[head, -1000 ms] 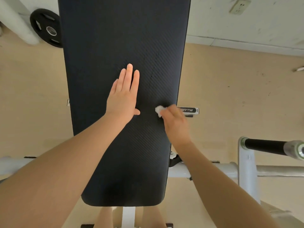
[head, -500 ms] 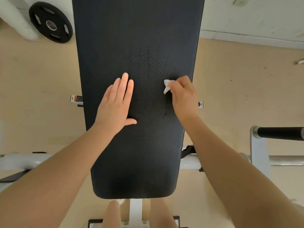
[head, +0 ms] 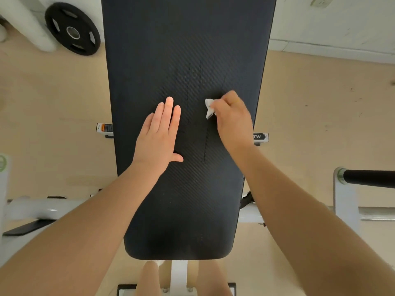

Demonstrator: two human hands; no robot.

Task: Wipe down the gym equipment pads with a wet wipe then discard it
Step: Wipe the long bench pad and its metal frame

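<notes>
my left hand lies flat on the black bench pad, fingers released and straight. my right hand has its fingers clenched around the crumpled white wet wipe, pressing it onto the pad just beside the left hand. faint damp streaks run along the pad. a weight plate leans at the far left.

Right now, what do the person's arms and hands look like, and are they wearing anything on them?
Both forearms are bare, with no sleeves in view. The left hand and the right hand wear no gloves, and no watch, ring or bracelet shows. The fingernails look short and unpainted.
</notes>
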